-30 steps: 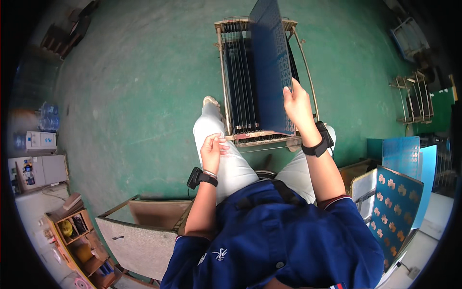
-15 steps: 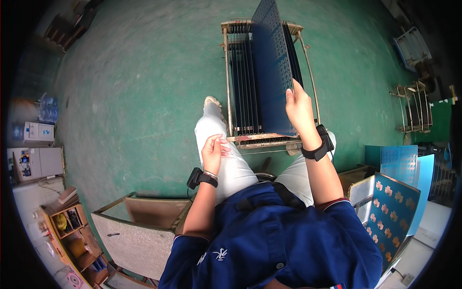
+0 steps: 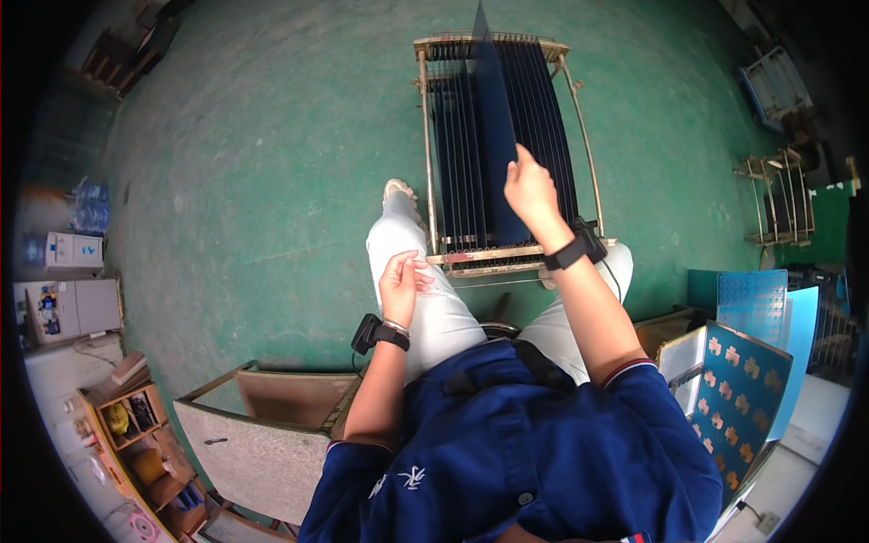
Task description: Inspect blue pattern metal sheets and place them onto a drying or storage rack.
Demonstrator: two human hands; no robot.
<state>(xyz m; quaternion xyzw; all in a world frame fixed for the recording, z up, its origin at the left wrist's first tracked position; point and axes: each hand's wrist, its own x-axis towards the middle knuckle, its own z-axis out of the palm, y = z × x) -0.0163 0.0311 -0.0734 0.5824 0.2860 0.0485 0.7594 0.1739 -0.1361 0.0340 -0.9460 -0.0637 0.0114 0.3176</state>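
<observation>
My right hand (image 3: 532, 194) is closed on the near edge of a thin dark blue panel (image 3: 498, 136), pinching it between thumb and fingers. The panel stands on edge, nearly upright, rising above a metal rack (image 3: 430, 172) in front of my knees. Several more dark panels (image 3: 540, 118) stand on edge in the rack's slots, to both sides of the held one. Over my left thigh, my left hand (image 3: 399, 282) rests with its fingers loosely bent and a little apart, nothing visible in it. Both wrists wear black straps.
At my right lean patterned blue panels (image 3: 738, 389) and a light blue board (image 3: 797, 353). A box-like stand (image 3: 249, 443) is beside my left elbow. Wooden shelves (image 3: 136, 443) and a white cabinet (image 3: 86, 303) line the left; another rack (image 3: 778, 204) stands far right.
My right hand has moved left with the panel, which now shows narrower, nearly edge-on. More panels show on the rack's right side. My left hand has stayed put.
</observation>
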